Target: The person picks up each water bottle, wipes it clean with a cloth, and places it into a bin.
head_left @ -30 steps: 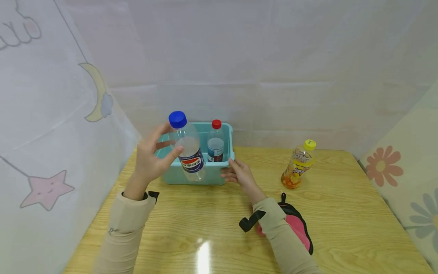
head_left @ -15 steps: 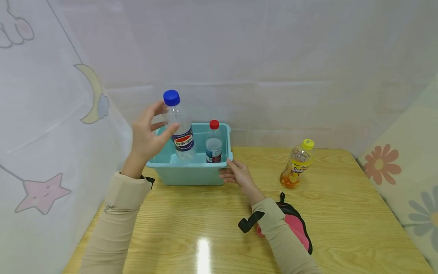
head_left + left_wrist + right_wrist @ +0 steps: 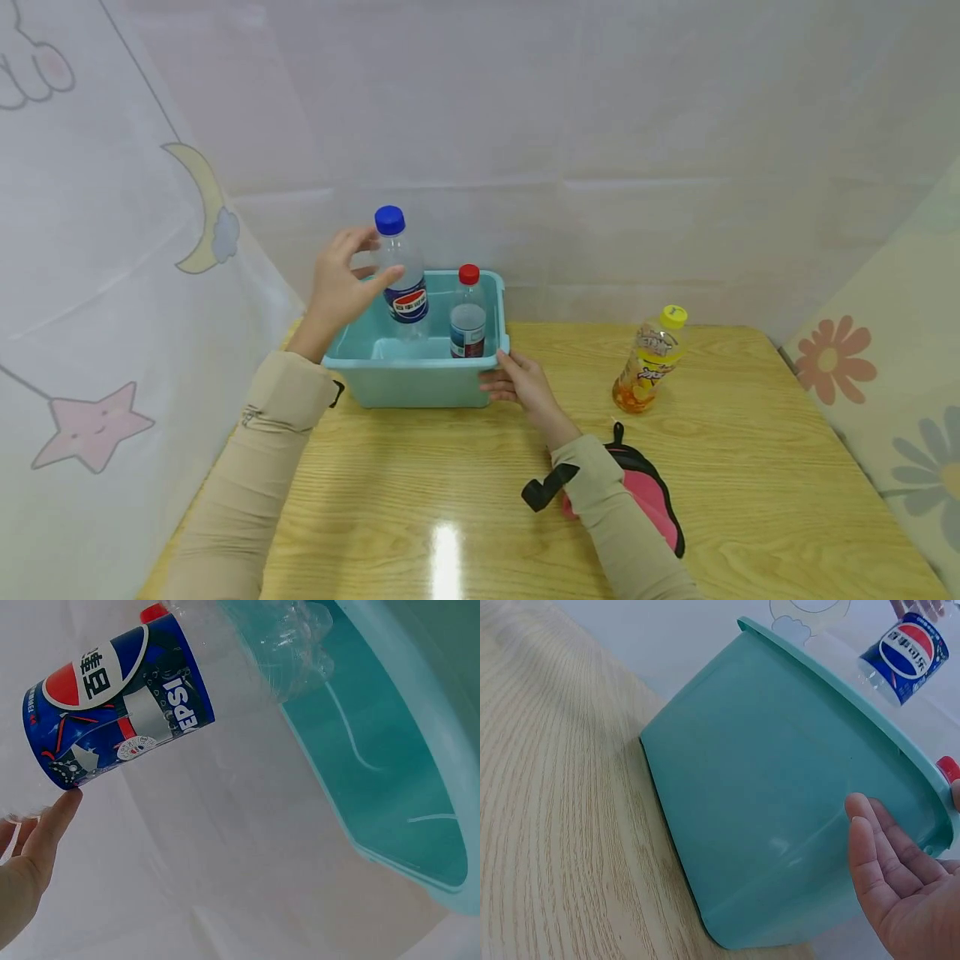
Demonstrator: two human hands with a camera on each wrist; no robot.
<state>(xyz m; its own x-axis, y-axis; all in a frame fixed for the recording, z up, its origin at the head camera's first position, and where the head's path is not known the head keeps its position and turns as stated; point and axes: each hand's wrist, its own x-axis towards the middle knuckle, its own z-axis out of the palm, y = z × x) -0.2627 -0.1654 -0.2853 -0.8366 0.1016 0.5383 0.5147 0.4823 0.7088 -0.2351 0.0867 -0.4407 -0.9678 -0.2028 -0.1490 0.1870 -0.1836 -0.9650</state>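
Observation:
My left hand [image 3: 342,279] grips a clear plastic Pepsi bottle [image 3: 408,300] with a blue cap, around its upper part. The bottle hangs slightly tilted over the left side of a light-blue plastic bin [image 3: 420,385]. In the left wrist view its ridged base [image 3: 304,652] points toward the bin's opening, and no liquid shows inside. My right hand [image 3: 522,385] holds the bin's front right corner, thumb at the rim and fingers against the outer wall below. Inside the bin, a clear bottle with a red cap [image 3: 468,321] stands at the right.
A yellow-capped bottle [image 3: 651,362] with some orange liquid stands on the wooden table [image 3: 757,450] to the right. A pink and black bag [image 3: 651,492] lies partly under my right forearm. White printed cloth [image 3: 465,125] hangs behind and along the sides.
The Pepsi bottle has gone from in front of the bin, up and back, to over its opening, then slightly right. My right hand stays at the bin's corner.

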